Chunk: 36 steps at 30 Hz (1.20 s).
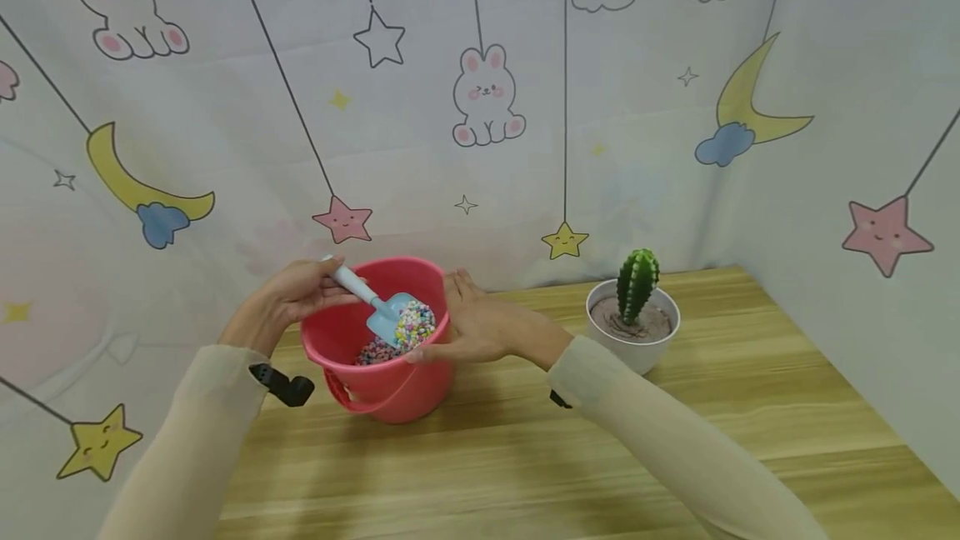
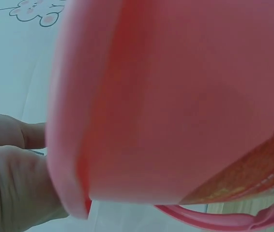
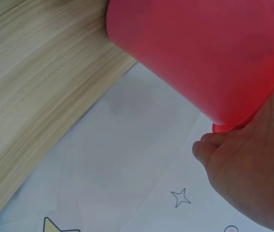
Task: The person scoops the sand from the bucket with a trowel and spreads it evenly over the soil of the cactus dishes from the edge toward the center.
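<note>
A red plastic bucket (image 1: 411,394) stands on the table, with small multicoloured beads (image 1: 375,352) inside. My left hand (image 1: 302,290) grips the white handle of a light blue toy shovel (image 1: 383,325) above the bucket's mouth. The shovel's tilted blade bears a heap of beads (image 1: 416,323). Against the bucket's right side and rim rests my right hand (image 1: 483,325), its thumb reaching along the front. In the left wrist view the bucket wall (image 2: 190,96) hides the shovel. The right wrist view has my right hand (image 3: 253,159) at the bucket rim.
A cactus (image 1: 637,286) in a white pot (image 1: 637,350) stands to the right of the bucket. Behind the wooden table (image 1: 480,473) hangs a pale cloth (image 1: 420,165) printed with rabbits, stars and moons. The bucket's handle (image 1: 375,405) hangs down at its front.
</note>
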### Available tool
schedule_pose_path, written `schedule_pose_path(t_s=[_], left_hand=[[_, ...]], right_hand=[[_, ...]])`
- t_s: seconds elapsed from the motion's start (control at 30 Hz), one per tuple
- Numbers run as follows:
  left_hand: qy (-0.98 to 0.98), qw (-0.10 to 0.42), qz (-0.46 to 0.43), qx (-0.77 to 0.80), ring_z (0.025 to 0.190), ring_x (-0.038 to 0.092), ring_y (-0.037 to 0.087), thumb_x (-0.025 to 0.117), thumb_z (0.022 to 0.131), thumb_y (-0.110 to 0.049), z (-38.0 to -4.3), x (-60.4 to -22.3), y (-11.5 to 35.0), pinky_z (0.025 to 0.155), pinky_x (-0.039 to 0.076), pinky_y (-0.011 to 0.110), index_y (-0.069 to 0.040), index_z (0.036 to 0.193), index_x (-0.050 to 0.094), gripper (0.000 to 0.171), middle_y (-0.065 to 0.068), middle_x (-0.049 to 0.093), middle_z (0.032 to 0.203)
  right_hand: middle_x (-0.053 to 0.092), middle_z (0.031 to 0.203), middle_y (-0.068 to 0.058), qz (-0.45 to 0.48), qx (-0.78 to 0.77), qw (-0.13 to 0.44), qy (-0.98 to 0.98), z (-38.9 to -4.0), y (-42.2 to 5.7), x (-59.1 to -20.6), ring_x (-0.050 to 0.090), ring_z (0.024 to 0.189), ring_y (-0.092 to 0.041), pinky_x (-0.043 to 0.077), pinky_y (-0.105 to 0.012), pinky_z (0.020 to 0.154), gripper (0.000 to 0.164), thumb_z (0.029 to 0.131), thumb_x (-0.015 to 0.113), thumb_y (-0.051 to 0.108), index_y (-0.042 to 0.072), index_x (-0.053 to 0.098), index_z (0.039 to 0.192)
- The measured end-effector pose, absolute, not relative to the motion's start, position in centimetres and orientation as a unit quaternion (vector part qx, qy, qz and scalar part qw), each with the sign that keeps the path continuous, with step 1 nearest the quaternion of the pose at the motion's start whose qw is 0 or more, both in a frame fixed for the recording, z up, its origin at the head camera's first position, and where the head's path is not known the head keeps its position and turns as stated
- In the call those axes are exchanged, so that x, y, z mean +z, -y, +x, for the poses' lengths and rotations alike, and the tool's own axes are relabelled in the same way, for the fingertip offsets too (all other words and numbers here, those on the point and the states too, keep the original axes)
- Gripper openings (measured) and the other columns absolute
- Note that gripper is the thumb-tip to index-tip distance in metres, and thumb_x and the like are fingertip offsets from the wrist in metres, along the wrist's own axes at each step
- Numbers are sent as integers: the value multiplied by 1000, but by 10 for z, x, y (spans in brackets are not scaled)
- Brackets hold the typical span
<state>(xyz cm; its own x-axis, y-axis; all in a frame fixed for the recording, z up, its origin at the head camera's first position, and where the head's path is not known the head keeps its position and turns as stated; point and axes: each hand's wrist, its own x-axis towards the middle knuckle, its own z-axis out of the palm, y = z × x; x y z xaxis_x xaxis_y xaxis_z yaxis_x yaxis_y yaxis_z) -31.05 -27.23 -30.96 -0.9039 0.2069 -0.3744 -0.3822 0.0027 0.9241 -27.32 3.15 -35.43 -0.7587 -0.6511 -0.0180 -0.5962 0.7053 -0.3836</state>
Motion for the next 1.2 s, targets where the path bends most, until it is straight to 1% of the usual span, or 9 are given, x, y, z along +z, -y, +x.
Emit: schedule_pose_path(t_s=[0.13,0.27,0.37,0.6,0.83,1.1,1.2], left_hand=[[-656,199,-76,724,89,82,22,46,113,-31,-309,-310,274,100,59,44,-2,136,44,37,7,80,95],[-634,184,-93,745,88,82,24,47,112,-31,-309,-310,275,101,59,44,-7,130,46,30,7,79,94],[-623,176,-98,756,88,82,24,47,112,-32,-308,-309,276,103,57,44,-10,127,46,27,7,79,95],[-605,163,-107,772,88,82,23,49,110,-34,-305,-308,277,100,60,41,-10,130,46,31,6,80,95],[-580,150,-110,793,86,82,25,53,108,-37,-303,-310,277,95,63,41,-10,128,49,34,7,79,94],[-554,144,-102,813,86,82,25,52,108,-35,-301,-311,279,94,63,41,-7,127,46,34,10,78,93],[-550,142,-104,816,86,82,25,53,108,-35,-300,-311,279,93,63,41,-7,127,47,35,10,78,93]], right_hand=[[13,176,-14,-338,-182,76,-920,-273,-31,-356,16,165,-36,50,-55,118,129,84,53,90,9,-2,168],[13,176,-12,-335,-192,79,-919,-273,-31,-356,16,165,-35,51,-55,118,129,83,54,90,11,-3,168],[8,178,-13,-333,-191,83,-920,-272,-31,-355,8,166,-36,46,-57,121,130,83,53,90,11,-5,169],[3,179,-14,-324,-180,88,-924,-272,-31,-355,4,167,-35,41,-56,125,131,83,52,91,10,-7,168],[-5,179,-14,-315,-165,102,-929,-271,-30,-353,-3,167,-33,31,-52,131,133,84,48,92,7,-11,168],[-5,179,-15,-316,-167,99,-929,-271,-30,-354,-4,167,-33,28,-52,132,133,85,49,92,7,-12,167],[-4,179,-14,-320,-174,98,-926,-271,-31,-355,-4,167,-33,30,-53,131,133,84,50,92,9,-11,168]])
